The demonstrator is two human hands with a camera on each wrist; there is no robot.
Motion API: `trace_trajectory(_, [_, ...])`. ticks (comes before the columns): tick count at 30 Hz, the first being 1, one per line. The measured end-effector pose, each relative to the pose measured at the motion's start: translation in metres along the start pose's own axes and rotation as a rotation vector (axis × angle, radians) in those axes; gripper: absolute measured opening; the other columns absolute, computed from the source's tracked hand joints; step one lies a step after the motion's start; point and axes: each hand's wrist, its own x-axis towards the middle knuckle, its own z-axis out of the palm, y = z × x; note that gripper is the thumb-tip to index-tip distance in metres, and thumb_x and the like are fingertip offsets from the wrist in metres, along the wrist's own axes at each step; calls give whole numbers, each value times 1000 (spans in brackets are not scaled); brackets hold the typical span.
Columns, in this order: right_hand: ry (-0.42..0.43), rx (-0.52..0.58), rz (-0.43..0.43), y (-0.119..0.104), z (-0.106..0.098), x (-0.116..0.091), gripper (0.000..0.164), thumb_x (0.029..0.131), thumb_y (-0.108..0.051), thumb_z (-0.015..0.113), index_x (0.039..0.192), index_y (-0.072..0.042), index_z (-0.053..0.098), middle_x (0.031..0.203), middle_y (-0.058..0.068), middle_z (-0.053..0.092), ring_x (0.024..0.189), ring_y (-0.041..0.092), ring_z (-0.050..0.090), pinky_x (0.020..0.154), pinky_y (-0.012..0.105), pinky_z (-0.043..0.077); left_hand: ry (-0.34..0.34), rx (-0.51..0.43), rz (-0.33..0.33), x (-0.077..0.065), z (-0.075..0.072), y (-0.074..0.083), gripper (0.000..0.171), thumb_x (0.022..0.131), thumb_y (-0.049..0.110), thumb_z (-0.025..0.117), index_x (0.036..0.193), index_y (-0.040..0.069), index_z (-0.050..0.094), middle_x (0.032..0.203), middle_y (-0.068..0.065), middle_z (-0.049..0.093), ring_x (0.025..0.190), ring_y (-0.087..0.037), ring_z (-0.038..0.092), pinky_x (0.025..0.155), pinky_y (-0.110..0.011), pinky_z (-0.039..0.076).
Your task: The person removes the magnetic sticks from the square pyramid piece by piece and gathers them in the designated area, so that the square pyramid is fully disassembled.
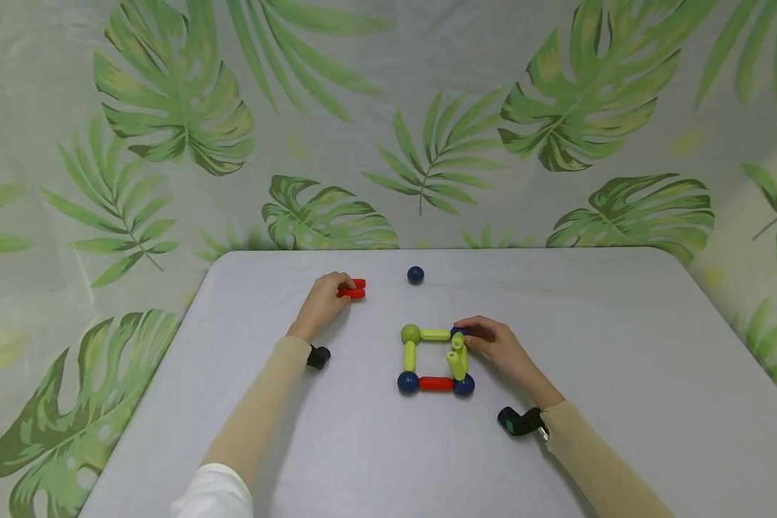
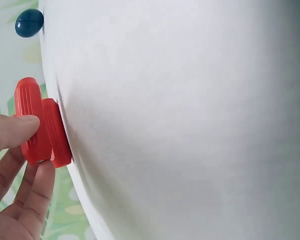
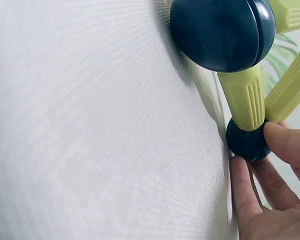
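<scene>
My left hand is at the far left of the table, its thumb and fingers pinching one red magnetic rod. A second red rod lies right beside it. Nearer the middle lies a square of rods and balls: a green ball, blue balls at the other corners, yellow-green rods and a red rod along the near side. Two more yellow-green rods rise from its right corners. My right hand grips the far-right blue ball between thumb and fingers.
A loose blue ball sits near the table's far edge, right of the left hand. The white-covered table has rounded far corners, with a leaf-patterned cloth behind it. Each wrist carries a black camera.
</scene>
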Motion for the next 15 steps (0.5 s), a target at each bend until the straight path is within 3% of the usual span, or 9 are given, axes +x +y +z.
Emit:
trace_trajectory(7, [4,12,7,-1,1,1,27,94,2,55,121,8,58,122,24,58,115,38,52,98,51,40,-30,27,-56,14,2,-4,21,84,-7,63,103,0,67,104,-15,61,102,-30,55,91,-38,45])
trace_trajectory(15, [2,6,8,0,0,1,27,94,2,55,121,8,58,122,23,58,115,37,53,99,50,40,15,50,-36,14,2,-5,20,83,-6,66,103,0,67,104,-15,60,100,-31,52,91,-38,44])
